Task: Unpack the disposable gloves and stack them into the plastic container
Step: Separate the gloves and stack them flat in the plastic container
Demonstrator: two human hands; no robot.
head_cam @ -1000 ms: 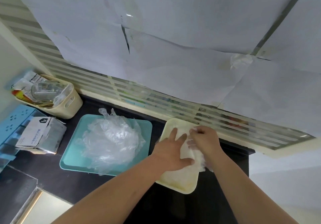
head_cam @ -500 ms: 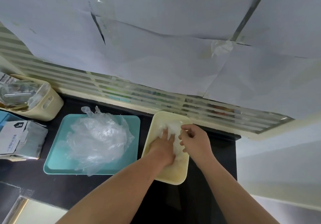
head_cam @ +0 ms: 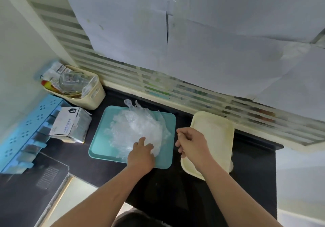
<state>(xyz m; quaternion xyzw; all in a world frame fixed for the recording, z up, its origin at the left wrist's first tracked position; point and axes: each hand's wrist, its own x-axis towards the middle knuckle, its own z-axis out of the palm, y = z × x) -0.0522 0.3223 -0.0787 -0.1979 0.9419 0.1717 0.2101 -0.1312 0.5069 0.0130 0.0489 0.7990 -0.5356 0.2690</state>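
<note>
Halfway-ish at best, going by what can be seen. A big fluffy heap of clear disposable gloves [head_cam: 135,128] is piled on the teal tray [head_cam: 100,149], so plenty is left to be moved.

The cream plastic container [head_cam: 230,138] is parked just right of the tray. Something pale and filmy seems to be lying flat inside it, probably a few gloves already stacked, but it's too washed out to be called for sure.

The left hand [head_cam: 140,153] is laid on the heap at the tray's near edge, fingers reaching forward onto the plastic. Whether a glove is actually pinched can't be made out. The right hand [head_cam: 191,144] is held loosely curled over the gap between the tray and the container, and nothing can be seen in it. The two hands are kept apart, not touching.

An opened glove box [head_cam: 68,126] is lying left of the tray, so the unpacking part looks done.

What's left, as judged from here: gloves to be peeled off the heap one by one, flattened and stacked in the container.
</note>
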